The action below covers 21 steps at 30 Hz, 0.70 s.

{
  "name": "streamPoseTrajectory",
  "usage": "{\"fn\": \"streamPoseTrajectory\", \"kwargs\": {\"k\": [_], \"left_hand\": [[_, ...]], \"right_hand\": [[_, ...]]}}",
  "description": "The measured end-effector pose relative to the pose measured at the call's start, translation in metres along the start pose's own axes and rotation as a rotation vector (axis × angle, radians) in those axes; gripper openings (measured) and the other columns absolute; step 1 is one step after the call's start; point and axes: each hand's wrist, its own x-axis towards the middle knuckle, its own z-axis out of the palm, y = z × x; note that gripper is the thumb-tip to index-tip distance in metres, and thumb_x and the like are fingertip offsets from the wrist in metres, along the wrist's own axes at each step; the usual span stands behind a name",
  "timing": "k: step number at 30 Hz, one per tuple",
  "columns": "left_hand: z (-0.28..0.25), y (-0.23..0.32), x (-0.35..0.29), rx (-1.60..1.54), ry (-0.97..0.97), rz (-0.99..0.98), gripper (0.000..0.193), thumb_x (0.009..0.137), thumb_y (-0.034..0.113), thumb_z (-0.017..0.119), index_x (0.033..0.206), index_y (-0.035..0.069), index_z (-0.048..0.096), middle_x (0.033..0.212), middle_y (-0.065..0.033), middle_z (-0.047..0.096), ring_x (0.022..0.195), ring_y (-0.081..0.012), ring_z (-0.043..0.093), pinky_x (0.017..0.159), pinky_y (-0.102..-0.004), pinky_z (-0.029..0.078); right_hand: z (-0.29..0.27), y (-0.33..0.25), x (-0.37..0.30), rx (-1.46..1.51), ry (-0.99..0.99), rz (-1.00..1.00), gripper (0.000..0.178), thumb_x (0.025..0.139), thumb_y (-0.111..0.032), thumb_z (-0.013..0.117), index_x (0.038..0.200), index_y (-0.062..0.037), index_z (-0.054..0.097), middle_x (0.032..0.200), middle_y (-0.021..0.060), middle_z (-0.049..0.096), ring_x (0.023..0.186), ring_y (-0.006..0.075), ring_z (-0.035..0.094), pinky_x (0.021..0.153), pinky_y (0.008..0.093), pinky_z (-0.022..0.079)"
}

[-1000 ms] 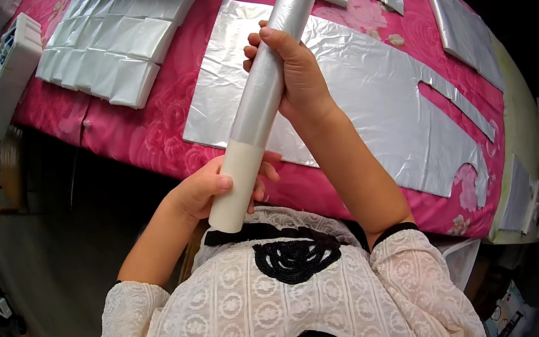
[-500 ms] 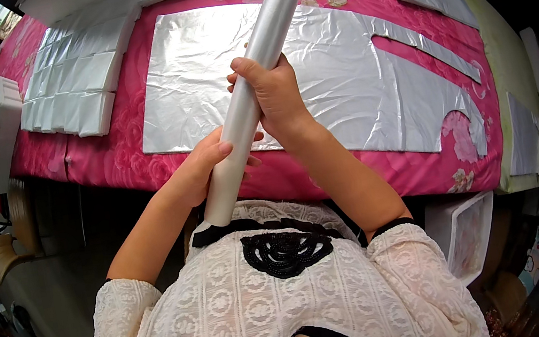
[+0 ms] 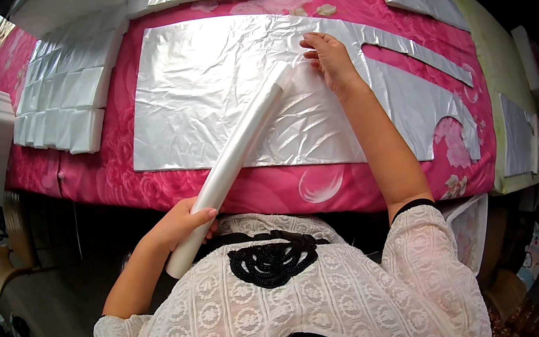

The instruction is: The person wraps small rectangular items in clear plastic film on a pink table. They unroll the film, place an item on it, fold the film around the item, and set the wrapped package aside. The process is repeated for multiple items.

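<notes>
Head view showed me the film roll slanting over the silver sheet, left grip wrapped round its lower end, right grip loosely open near its top, seemingly slick, stiff and best held mid-length.

Left hand partly hidden behind the pale plastic roll
</notes>
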Motion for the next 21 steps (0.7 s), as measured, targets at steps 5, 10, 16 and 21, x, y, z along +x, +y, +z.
{"fn": "streamPoseTrajectory", "kwargs": {"k": [5,10,16,21], "left_hand": [[0.003,-0.003,-0.001,0.001,-0.004,0.026,0.031,0.082,0.031,0.064,0.096,0.004,0.054,0.075,-0.0051,0.058,0.063,-0.0131,0.056,0.059,-0.0282,0.048],[0.002,-0.002,-0.001,-0.009,-0.027,0.039,0.037,0.081,0.034,0.064,0.099,0.003,0.053,0.077,-0.0064,0.059,0.065,-0.0136,0.056,0.060,-0.0277,0.048],[-0.011,-0.012,-0.009,-0.121,-0.083,0.033,0.048,0.084,0.039,0.061,0.112,0.002,0.051,0.081,-0.0089,0.060,0.070,-0.0148,0.058,0.064,-0.0278,0.050],[-0.046,-0.035,-0.044,-0.141,-0.186,-0.089,0.057,0.083,0.041,0.064,0.118,-0.001,0.049,0.088,-0.0116,0.063,0.081,-0.0180,0.062,0.074,-0.0320,0.051]], "right_hand": [[0.004,-0.001,-0.009,-0.330,-0.314,0.106,0.029,0.084,-0.033,0.064,0.091,-0.0049,0.063,0.078,0.0003,0.061,0.055,0.0031,0.047,0.049,0.0173,0.036],[0.009,-0.002,-0.009,-0.495,-0.577,0.077,0.025,0.083,-0.029,0.066,0.081,-0.0039,0.064,0.068,-0.0007,0.058,0.058,0.0049,0.049,0.053,0.0200,0.039],[-0.012,0.001,0.012,-0.479,-0.363,-0.065,0.019,0.082,-0.020,0.067,0.079,-0.0013,0.065,0.068,0.0003,0.059,0.060,0.0070,0.051,0.055,0.0221,0.042],[-0.102,-0.004,0.067,-0.681,0.000,-0.211,0.021,0.083,-0.020,0.066,0.079,0.0006,0.065,0.066,0.0006,0.060,0.057,0.0067,0.052,0.055,0.0230,0.043]]}}
